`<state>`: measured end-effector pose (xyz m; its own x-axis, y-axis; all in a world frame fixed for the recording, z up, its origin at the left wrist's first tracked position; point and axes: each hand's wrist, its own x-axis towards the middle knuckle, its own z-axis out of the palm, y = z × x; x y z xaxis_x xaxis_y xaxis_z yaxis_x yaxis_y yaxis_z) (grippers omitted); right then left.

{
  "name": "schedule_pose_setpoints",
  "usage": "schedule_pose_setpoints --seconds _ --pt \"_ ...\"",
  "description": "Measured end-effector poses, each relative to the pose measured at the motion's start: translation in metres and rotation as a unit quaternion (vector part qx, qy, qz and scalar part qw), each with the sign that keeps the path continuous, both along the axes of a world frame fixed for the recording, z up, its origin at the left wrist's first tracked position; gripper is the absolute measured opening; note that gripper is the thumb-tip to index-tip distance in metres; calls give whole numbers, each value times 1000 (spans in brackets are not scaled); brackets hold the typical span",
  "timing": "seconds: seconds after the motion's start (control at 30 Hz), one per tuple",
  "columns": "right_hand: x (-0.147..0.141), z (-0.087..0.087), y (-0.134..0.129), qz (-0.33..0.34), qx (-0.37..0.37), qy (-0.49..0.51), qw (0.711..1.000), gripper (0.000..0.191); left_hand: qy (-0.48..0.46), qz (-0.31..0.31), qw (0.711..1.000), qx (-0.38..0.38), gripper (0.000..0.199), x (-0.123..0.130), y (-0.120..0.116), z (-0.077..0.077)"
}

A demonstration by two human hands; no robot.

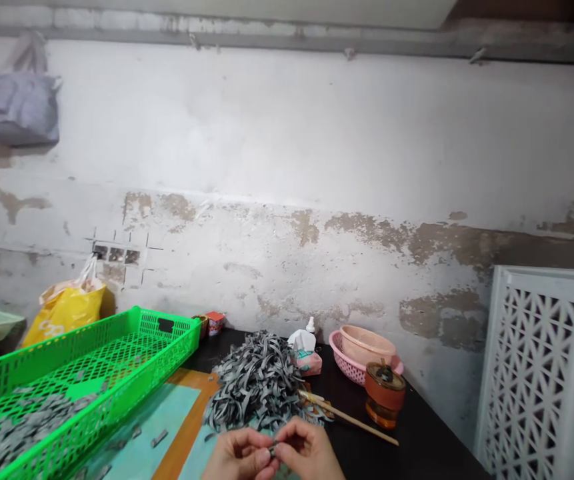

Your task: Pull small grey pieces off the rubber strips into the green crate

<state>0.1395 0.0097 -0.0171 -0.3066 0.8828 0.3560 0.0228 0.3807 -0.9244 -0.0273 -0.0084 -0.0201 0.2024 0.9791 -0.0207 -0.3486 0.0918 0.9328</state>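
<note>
A lavender bag [21, 110] hangs high on a peeling wall [267, 147], off the work surface, while below it a yellow bag [69, 312] leans near the wall behind a long green crate [137, 381]. The crate's raised sides appear to keep its spread of short grey pieces [31, 427] from scattering. More loose pieces [159, 438] lie outside it on a pale blue sheet [167, 408], beside an orange-brown strip [179, 430]. At centre, a tangled heap of grey strips [261, 377] rises just beyond a person's bare hands, seemingly placed there for easy reach. The left hand [244, 457] and right hand [304, 450] meet at the near edge, thumbs and fingers pinched on one small grey piece [273, 451] between them, a two-sided hold that likely steadies something so slight; its exact shape is too small to tell. A white bottle [311, 325] and a tissue pack [309, 363] stand behind the heap. A wooden stick [361, 423] slants across the black tabletop [431, 443]. To its right, a peach basin [367, 343] nests in a pink basket [341, 357], probably to save room, behind an amber jar [384, 399], with a white lattice panel [531, 373] upright at far right
</note>
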Motion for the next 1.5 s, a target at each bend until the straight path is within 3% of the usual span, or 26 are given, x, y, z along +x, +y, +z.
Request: schedule_pose_setpoints --seconds 0.23,0.37,0.53,0.7,1.0,1.27,1.5 --pt "-3 3 -4 -27 38 10 999 28 -34 9 999 16 38 3 -15 14" --pt "-4 5 -5 -14 -43 79 996 35 -31 -3 998 56 35 2 -16 18" --pt "-2 3 -6 57 -145 126 980 36 40 41 993 98 40 -2 -8 15" --pt "-3 3 -7 80 -190 146 968 35 32 19 993 114 36 -2 -7 14" --pt "3 10 -12 120 -212 121 962 30 -15 2 992 126 53 -1 -14 20" --pt "-3 15 -16 114 -221 136 959 31 1 3 989 147 46 -2 -12 16" --pt "-2 2 -6 101 -210 114 966 36 19 11 988 155 44 0 -15 16"
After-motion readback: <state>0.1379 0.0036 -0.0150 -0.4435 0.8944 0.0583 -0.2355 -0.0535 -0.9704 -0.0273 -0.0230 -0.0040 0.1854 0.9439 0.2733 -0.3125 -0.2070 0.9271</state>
